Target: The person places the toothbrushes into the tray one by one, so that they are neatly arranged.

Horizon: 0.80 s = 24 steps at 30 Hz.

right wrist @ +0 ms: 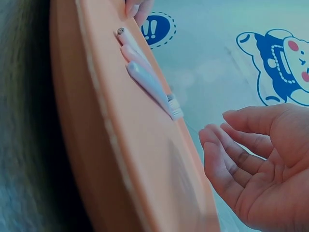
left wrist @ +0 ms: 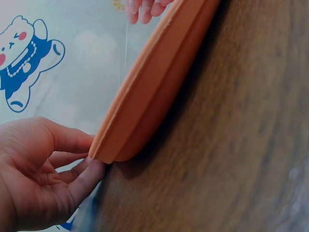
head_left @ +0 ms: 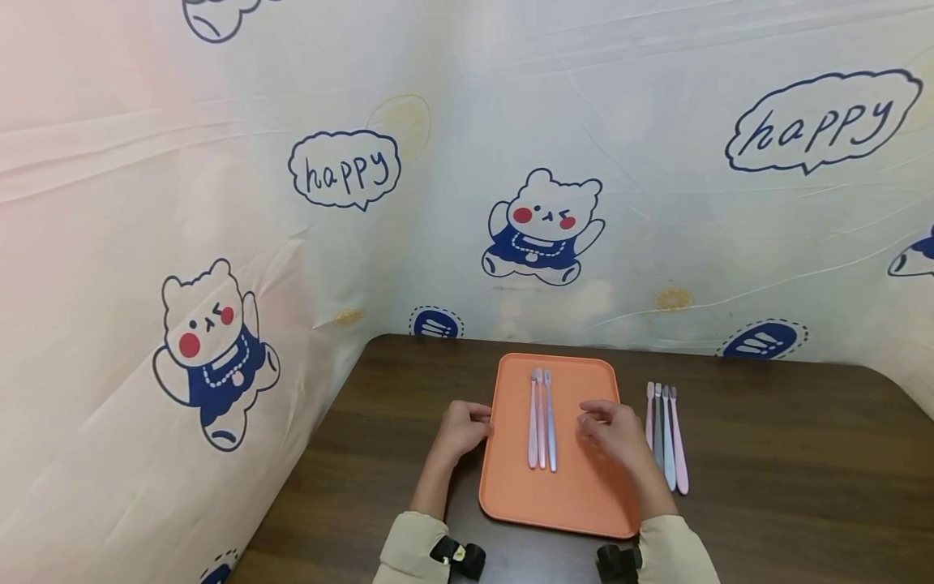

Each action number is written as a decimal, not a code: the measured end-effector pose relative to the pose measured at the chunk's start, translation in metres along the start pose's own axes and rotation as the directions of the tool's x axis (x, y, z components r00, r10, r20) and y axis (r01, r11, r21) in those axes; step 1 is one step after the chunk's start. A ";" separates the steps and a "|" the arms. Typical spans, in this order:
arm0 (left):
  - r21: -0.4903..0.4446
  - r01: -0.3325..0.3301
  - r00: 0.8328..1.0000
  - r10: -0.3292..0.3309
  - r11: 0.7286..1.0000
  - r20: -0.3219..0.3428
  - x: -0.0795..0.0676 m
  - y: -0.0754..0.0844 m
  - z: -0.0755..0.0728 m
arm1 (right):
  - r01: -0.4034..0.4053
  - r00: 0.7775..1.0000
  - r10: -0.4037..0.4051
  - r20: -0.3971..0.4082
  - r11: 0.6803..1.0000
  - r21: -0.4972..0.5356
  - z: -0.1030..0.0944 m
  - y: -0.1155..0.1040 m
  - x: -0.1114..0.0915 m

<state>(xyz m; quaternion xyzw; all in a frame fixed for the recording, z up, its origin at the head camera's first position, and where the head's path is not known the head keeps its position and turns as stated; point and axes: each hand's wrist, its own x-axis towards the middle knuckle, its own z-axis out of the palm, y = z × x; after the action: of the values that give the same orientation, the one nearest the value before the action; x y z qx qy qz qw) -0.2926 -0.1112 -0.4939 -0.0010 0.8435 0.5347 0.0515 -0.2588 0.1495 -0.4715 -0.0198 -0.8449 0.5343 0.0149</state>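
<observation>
An orange tray [head_left: 511, 495] lies on the table, its far end towards the wall. My left hand [head_left: 464, 430] pinches the tray's left edge between thumb and fingers, which the left wrist view shows at the rim. Three toothbrushes [head_left: 541, 422] in pale pink and blue lie side by side on the tray, heads away from me. Over the tray's right part hovers my right hand [head_left: 615, 430], fingers loosely bent and holding nothing; in the right wrist view, a gap shows between its thumb and fingertips. Just right of the tray lie several more toothbrushes [head_left: 668, 442] in a row.
The dark wooden table [head_left: 788, 454] extends to both sides of the tray. Behind it and at the left hangs a pale curtain [head_left: 452, 122] with printed bears and lettering. Black straps [head_left: 458, 555] circle both wrists over light sleeves.
</observation>
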 end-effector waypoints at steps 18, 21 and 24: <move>-0.011 -0.002 1.000 0.002 1.000 0.000 0.000 -0.001 0.000 | -0.032 0.999 0.032 -0.022 1.000 0.001 -0.012 0.004 -0.002; -0.008 -0.004 1.000 0.004 1.000 -0.001 0.001 0.000 0.000 | -0.039 0.999 0.039 -0.016 0.999 0.008 -0.016 0.004 -0.002; -0.001 -0.007 1.000 0.007 1.000 -0.003 0.001 -0.001 0.000 | -0.061 0.998 0.062 -0.010 0.998 0.029 -0.019 0.005 -0.003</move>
<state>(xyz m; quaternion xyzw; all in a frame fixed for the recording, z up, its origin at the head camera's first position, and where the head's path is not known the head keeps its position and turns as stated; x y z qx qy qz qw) -0.2931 -0.1112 -0.4945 0.0012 0.8432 0.5354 0.0485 -0.2546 0.1689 -0.4681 -0.0484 -0.8362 0.5463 0.0033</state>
